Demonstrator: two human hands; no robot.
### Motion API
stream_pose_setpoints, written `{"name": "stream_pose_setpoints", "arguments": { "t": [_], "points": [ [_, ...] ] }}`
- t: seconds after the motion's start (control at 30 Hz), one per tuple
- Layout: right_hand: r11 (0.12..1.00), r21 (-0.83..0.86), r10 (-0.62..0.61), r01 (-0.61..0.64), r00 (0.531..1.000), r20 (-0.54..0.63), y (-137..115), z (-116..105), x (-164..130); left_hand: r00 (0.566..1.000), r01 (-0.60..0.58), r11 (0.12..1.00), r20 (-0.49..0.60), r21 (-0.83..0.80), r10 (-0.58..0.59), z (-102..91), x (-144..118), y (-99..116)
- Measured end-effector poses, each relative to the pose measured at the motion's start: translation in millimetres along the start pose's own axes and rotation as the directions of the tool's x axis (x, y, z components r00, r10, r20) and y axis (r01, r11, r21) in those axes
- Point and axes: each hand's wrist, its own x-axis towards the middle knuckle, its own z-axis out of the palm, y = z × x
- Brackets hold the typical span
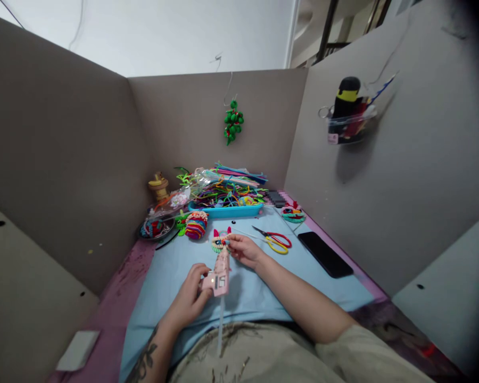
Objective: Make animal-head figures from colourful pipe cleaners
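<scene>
My left hand (189, 298) grips a pink glue gun (220, 272) whose nozzle points away from me at a small pipe-cleaner figure (220, 240) with pink ears. My right hand (244, 249) pinches that figure from the right and holds it on the light blue mat (259, 287). A white glue stick sticks out of the back of the gun toward my lap.
Red and yellow scissors (277, 241) and a black phone (325, 254) lie right of my hands. At the back stand a blue tray (223, 211) of pipe cleaners, a striped craft piece (196, 224), a dark bowl (156, 229) and a yellow spool (158, 186). Grey partitions enclose the desk.
</scene>
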Motion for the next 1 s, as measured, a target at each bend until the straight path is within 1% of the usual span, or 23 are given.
{"name": "stream_pose_setpoints", "arguments": {
  "t": [0.17,0.33,0.53,0.87,1.0],
  "points": [
    [1.000,-0.006,-0.005,0.005,1.000,0.001,0.2,0.0,-0.1,1.000,0.013,1.000,0.001,0.012,-0.013,-0.2,-0.1,-0.2],
    [1.000,-0.014,-0.012,0.012,1.000,0.011,0.1,0.3,-0.1,1.000,-0.005,1.000,-0.010,0.009,0.006,-0.4,0.1,-0.8],
    [1.000,-0.006,0.004,-0.004,1.000,0.006,-1.1,1.5,-0.7,1.000,0.011,1.000,0.019,0.018,-0.011,0.4,-0.4,-2.8],
    [0.995,0.097,0.013,-0.010,0.999,-0.031,-3.6,3.5,-3.8,0.999,0.030,0.999,0.032,0.041,-0.031,1.9,-0.2,-2.8],
    [0.991,0.135,-0.014,0.019,0.999,-0.040,-5.1,2.8,-4.3,0.999,0.037,0.994,-0.002,0.099,-0.037,3.1,-3.7,-7.5]
  ]
}}
